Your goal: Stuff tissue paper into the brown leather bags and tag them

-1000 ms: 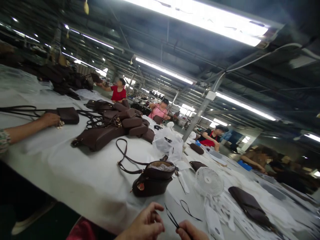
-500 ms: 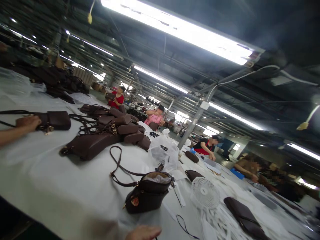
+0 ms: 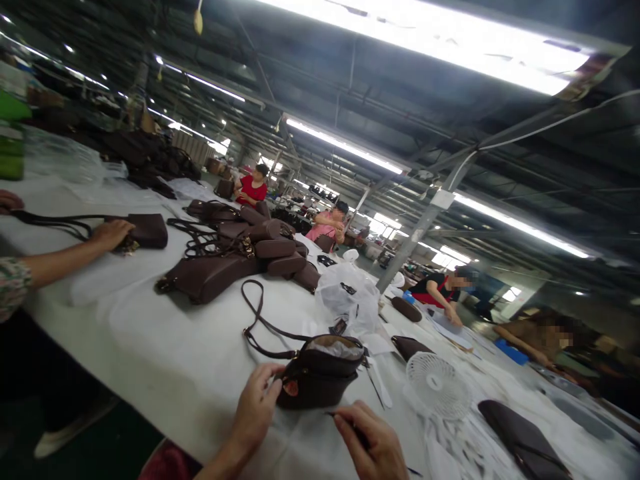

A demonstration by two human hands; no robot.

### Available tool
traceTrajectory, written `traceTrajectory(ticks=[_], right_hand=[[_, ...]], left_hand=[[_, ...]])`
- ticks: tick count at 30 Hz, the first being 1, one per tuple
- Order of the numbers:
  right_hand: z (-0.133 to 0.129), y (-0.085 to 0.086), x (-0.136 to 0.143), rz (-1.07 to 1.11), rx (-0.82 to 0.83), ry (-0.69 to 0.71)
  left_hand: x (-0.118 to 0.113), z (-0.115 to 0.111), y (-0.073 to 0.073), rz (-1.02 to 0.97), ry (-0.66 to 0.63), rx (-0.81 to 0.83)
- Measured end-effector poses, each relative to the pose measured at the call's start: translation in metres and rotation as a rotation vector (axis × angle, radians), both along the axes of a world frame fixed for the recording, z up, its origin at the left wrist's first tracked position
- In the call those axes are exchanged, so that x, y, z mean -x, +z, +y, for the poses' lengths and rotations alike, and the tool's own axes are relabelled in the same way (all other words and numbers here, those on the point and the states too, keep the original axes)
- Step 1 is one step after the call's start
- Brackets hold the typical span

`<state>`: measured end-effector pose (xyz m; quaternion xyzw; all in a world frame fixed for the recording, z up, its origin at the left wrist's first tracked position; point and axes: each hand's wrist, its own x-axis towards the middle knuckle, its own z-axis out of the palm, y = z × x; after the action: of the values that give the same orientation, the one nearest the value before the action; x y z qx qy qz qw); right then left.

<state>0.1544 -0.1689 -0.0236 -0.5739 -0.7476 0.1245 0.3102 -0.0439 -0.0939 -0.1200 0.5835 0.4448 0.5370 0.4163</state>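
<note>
A small dark brown handbag (image 3: 320, 387) stands on the white table in front of me, its top unzipped and pale stuffing showing inside. Its strap (image 3: 255, 313) loops up to the left, and an orange-red tag (image 3: 291, 387) hangs on its left front. My left hand (image 3: 257, 407) is closed at the bag's left edge, thumb and fingers pinching there beside the tag. Just below the bag's lower right corner, my right hand (image 3: 373, 440) is closed around a thin dark tool; only its tip and a bit behind the hand show, so its kind is unclear.
A heap of brown bags (image 3: 225, 267) lies left of centre. Another person's hand (image 3: 113, 235) rests on a brown bag at far left. A white fan (image 3: 437, 383), clear plastic bags (image 3: 350, 293) and a brown bag (image 3: 520, 433) are to the right. Other people work beyond.
My left hand has come into view at the bag's left edge. My right hand has moved up and right beside the bag. The view has shifted; the other person's hand moved along their bag.
</note>
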Motion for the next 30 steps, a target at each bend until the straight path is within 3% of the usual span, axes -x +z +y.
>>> traceTrajectory(ticks=[2, 4, 7, 12, 17, 23, 30], right_hand=[[0.014, 0.018, 0.007, -0.096, -0.067, 0.041], [0.027, 0.032, 0.015, -0.206, -0.094, 0.060], [0.046, 0.041, 0.028, -0.384, -0.134, 0.071], [0.077, 0.047, 0.045, -0.660, -0.158, 0.022], [0.099, 0.044, 0.058, -0.885, -0.098, -0.060], [0.107, 0.039, 0.064, -1.010, -0.066, -0.032], [0.108, 0.053, 0.066, -1.083, 0.022, 0.030]], left_hand=[[0.001, 0.016, 0.003, 0.087, 0.017, 0.032], [-0.005, 0.028, 0.001, 0.091, -0.109, 0.035], [-0.016, 0.035, -0.002, -0.059, -0.259, 0.038], [-0.026, 0.035, 0.003, -0.308, -0.288, 0.084], [-0.026, 0.036, 0.008, -0.406, -0.332, 0.112], [-0.027, 0.040, 0.004, -0.489, -0.360, 0.114], [-0.030, 0.047, -0.005, -0.547, -0.377, 0.129]])
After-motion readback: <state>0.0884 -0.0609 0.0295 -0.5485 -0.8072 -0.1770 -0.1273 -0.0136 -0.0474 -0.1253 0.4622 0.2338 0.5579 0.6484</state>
